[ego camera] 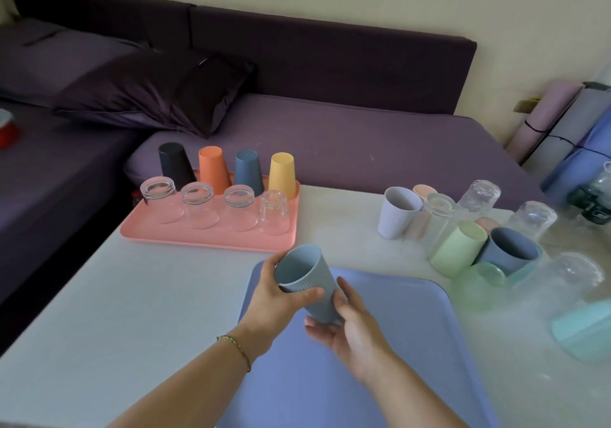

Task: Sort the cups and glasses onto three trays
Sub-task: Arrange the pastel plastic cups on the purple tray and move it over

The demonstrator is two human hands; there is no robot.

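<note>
A grey-blue ribbed cup (305,277) is held tilted above the blue tray (396,345), its mouth facing up and away from me. My left hand (276,302) wraps around its upper wall and my right hand (350,325) cups its base. The pink tray (211,240) at the back left carries a far row of upside-down black, orange, dark blue and yellow cups and a near row of several upside-down clear glasses. At the right stands a loose cluster: a lilac cup (396,211), a light green cup (458,249), a blue cup (509,250) and clear glasses (479,197).
A teal tray (585,335) lies at the right edge, partly under glasses. A purple sofa (330,140) with a dark cushion runs behind the table. Rolled mats (545,120) lean at the far right. The white table (132,295) spreads to the left of the blue tray.
</note>
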